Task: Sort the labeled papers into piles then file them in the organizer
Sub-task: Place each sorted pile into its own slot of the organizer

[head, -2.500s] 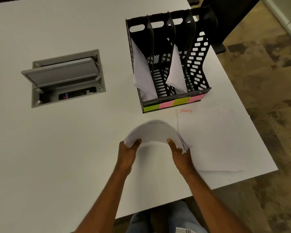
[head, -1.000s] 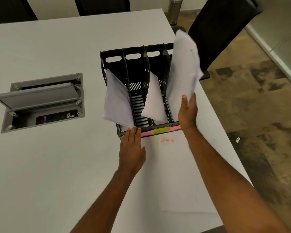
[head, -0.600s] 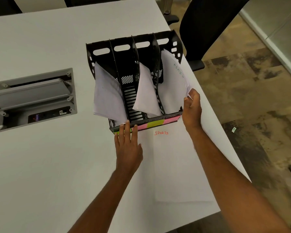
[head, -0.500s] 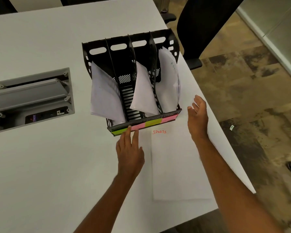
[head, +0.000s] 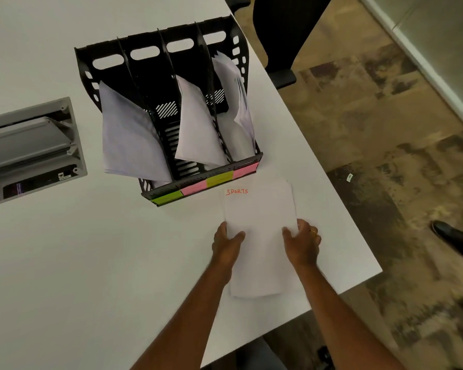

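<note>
**Hands on the SPORTS pile**

Hands meet on one stack: our left hand (head: pixel 226 243) and our right hand (head: pixel 302 243) pinch the opposite long edges of the SPORTS pile (head: pixel 261 236), thumbs lying on the top sheet and fingers curled round the sides. A ring (head: pixel 313 231) shows on one finger of our right hand. The pile lies flat on the white table (head: pixel 64 263), between our two hands, with its red heading at the far end from the grip and its near end running back between our forearms.

Just beyond the heading, nearly touching the pile's far edge, stands the black organizer (head: pixel 155 65). Its front lip carries coloured labels: green (head: pixel 167 198), pink (head: pixel 194 187), yellow-green (head: pixel 219 178) and pink (head: pixel 245 171), the last one nearest to the pile. Of its four slots, three hold papers: the leftmost stack (head: pixel 129 140) leans out over the front, another stack (head: pixel 195 126) leans in the third slot, and a fuller bundle (head: pixel 237 102) sits in the rightmost. The second slot shows only its slatted floor.

Well off to the left of our grip, a grey cable box (head: pixel 30 148) is sunk in the table, lid tilted open. To the right, past the table's edge, we see patterned floor, a dark chair (head: pixel 281 36) and black shoes (head: pixel 457 239).
</note>
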Motion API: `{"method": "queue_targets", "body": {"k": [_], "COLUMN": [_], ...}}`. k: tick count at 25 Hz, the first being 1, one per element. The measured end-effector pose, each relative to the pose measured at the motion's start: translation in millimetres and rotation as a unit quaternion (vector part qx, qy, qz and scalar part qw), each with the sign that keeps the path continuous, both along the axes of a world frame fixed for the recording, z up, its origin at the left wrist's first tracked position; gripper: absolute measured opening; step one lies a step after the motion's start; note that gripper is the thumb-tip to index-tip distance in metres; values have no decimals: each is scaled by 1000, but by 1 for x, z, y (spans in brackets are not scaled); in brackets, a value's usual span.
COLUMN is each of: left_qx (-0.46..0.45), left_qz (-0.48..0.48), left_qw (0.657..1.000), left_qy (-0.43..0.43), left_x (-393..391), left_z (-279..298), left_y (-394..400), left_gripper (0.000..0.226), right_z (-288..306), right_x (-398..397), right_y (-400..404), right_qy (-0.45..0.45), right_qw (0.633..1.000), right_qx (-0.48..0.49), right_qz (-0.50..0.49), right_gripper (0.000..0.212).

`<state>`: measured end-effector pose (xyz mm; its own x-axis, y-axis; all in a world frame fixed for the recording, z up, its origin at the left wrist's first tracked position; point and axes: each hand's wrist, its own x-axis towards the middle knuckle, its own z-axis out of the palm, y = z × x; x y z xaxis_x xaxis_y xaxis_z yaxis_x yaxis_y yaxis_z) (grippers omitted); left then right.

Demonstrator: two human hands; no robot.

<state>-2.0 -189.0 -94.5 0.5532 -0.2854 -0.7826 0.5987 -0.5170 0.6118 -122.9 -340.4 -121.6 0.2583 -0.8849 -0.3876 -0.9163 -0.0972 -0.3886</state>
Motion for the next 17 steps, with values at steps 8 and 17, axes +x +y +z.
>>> {"method": "queue_targets", "body": {"k": [8, 17], "left_qx": [38, -46], "left_qz": [96, 129], "left_qw": [994, 990], "left_qy": [35, -12], "left_x": [16, 44], "left_z": [-8, 17], "left_y": [21, 49], "left_gripper": [40, 78], "right_z": [6, 60], "right_x": [10, 21], "right_y": [10, 35], "right_qy": [-185, -345], "right_qw": [949, 893], "right_qx": [226, 286], "right_qz": [-117, 42], "right_gripper": [37, 30]}}
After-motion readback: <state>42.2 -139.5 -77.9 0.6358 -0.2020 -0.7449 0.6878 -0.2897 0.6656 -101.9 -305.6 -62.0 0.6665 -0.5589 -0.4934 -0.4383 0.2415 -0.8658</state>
